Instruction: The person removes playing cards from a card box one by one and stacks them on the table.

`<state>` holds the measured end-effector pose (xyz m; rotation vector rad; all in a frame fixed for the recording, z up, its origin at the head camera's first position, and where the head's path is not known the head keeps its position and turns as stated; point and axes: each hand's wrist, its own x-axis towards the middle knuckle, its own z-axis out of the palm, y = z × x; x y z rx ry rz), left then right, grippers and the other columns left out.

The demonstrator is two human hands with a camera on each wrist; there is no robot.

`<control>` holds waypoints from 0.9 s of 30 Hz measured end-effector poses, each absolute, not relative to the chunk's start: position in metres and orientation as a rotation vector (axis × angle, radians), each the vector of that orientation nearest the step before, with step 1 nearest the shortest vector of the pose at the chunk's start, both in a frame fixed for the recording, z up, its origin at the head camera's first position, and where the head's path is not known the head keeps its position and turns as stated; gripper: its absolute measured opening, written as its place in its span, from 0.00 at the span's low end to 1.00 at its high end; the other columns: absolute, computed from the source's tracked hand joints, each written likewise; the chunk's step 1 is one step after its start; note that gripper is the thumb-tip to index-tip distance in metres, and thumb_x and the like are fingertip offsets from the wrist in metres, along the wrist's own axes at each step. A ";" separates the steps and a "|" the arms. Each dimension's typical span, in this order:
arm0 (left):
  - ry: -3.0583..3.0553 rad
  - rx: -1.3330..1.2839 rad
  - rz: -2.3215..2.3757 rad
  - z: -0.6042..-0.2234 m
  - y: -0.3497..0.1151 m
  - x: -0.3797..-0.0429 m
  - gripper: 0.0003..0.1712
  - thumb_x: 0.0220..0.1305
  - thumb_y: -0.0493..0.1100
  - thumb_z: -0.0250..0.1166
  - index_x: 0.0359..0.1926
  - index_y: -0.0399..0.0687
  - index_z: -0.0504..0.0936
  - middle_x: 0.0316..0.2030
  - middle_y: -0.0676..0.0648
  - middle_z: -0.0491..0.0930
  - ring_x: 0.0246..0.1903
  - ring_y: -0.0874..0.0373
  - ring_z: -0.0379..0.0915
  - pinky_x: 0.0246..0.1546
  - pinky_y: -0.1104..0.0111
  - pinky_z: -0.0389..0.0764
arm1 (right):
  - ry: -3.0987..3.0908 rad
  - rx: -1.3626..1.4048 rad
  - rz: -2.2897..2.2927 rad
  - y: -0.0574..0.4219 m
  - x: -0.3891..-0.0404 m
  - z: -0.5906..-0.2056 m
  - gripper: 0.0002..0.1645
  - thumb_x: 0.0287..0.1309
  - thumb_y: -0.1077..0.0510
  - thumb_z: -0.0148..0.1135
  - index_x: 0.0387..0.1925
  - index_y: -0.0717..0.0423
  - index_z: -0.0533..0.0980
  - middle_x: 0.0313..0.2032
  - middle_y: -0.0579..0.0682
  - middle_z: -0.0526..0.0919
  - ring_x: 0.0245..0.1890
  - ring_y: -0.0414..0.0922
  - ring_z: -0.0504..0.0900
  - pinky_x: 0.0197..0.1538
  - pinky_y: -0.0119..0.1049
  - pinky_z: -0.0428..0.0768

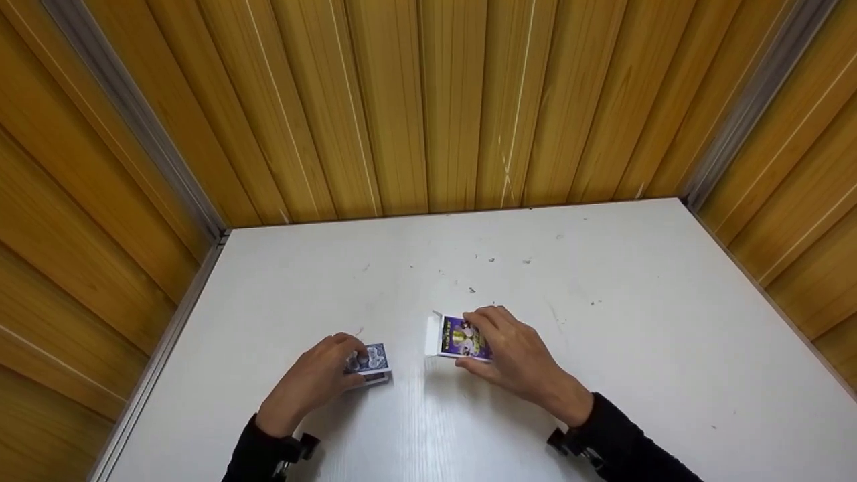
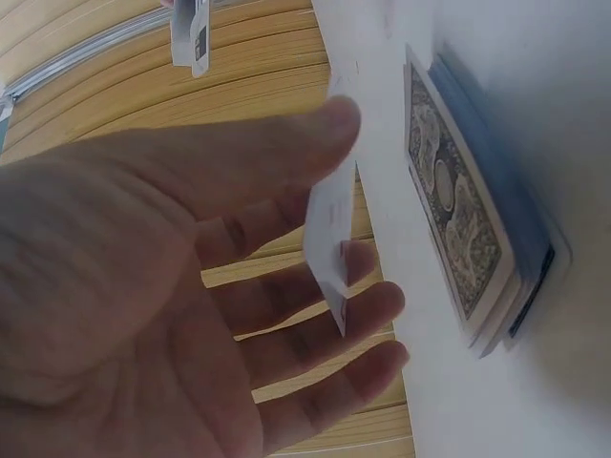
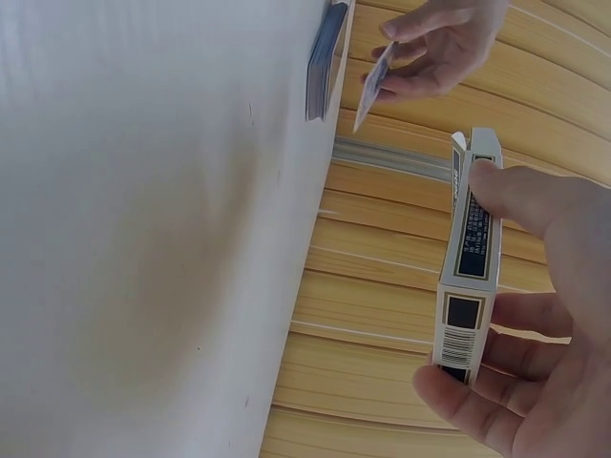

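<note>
My left hand pinches a thin playing card or a few together, blue-patterned on the back, between thumb and fingers. In the left wrist view the held card appears edge-on and white. Just beneath it, apart from the hand, the deck of playing cards lies on the table, its top card slightly askew. My right hand grips a card box with a purple and yellow face, held above the table. The box's white end flap stands open towards the left hand. A barcode shows on its narrow end.
A white table with small dark marks spreads beneath both hands. Yellow wood-look panels rise behind it and at both sides, with grey metal posts in the corners.
</note>
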<state>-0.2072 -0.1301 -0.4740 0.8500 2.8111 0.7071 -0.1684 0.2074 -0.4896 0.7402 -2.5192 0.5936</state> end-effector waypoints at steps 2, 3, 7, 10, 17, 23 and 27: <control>2.776 0.809 0.705 -0.474 -0.130 -0.207 0.16 0.57 0.35 0.78 0.45 0.45 0.83 0.55 0.42 0.80 0.48 0.52 0.75 0.48 0.52 0.79 | -2.527 0.740 0.597 0.207 -0.168 -0.490 0.42 0.52 0.41 0.80 0.60 0.62 0.77 0.51 0.54 0.80 0.51 0.47 0.80 0.42 0.38 0.83; 2.759 0.791 0.707 -0.475 -0.130 -0.207 0.16 0.57 0.35 0.77 0.45 0.46 0.82 0.55 0.42 0.80 0.48 0.52 0.75 0.49 0.52 0.79 | -2.529 0.740 0.599 0.207 -0.168 -0.490 0.42 0.51 0.41 0.80 0.60 0.62 0.77 0.51 0.54 0.81 0.51 0.47 0.80 0.42 0.38 0.83; 2.714 0.750 0.697 -0.475 -0.128 -0.209 0.15 0.57 0.35 0.77 0.44 0.45 0.82 0.53 0.44 0.80 0.46 0.53 0.74 0.48 0.52 0.78 | -2.537 0.742 0.609 0.208 -0.167 -0.490 0.42 0.50 0.41 0.81 0.59 0.62 0.77 0.50 0.53 0.81 0.50 0.47 0.80 0.42 0.38 0.83; 2.701 0.730 0.696 -0.477 -0.127 -0.210 0.16 0.57 0.34 0.77 0.45 0.44 0.82 0.51 0.46 0.80 0.44 0.55 0.73 0.48 0.53 0.78 | -2.540 0.744 0.612 0.209 -0.167 -0.491 0.42 0.50 0.42 0.81 0.60 0.62 0.77 0.51 0.53 0.81 0.50 0.47 0.80 0.41 0.38 0.83; 2.698 0.666 0.715 -0.481 -0.127 -0.210 0.19 0.53 0.32 0.78 0.45 0.44 0.82 0.49 0.47 0.79 0.43 0.54 0.72 0.49 0.54 0.78 | -2.548 0.748 0.614 0.208 -0.167 -0.490 0.43 0.52 0.40 0.80 0.61 0.62 0.77 0.51 0.54 0.81 0.50 0.47 0.80 0.43 0.39 0.84; 2.737 0.639 0.696 -0.487 -0.125 -0.210 0.21 0.53 0.30 0.77 0.47 0.42 0.82 0.50 0.46 0.78 0.45 0.54 0.73 0.49 0.54 0.79 | -2.549 0.752 0.610 0.206 -0.168 -0.489 0.43 0.50 0.41 0.81 0.60 0.62 0.77 0.51 0.54 0.81 0.50 0.48 0.81 0.44 0.40 0.84; 2.759 0.641 0.677 -0.490 -0.124 -0.211 0.21 0.53 0.29 0.76 0.47 0.42 0.82 0.52 0.44 0.77 0.45 0.54 0.73 0.49 0.55 0.79 | -2.545 0.757 0.612 0.206 -0.168 -0.489 0.43 0.49 0.42 0.82 0.60 0.62 0.77 0.51 0.54 0.81 0.50 0.48 0.81 0.44 0.40 0.84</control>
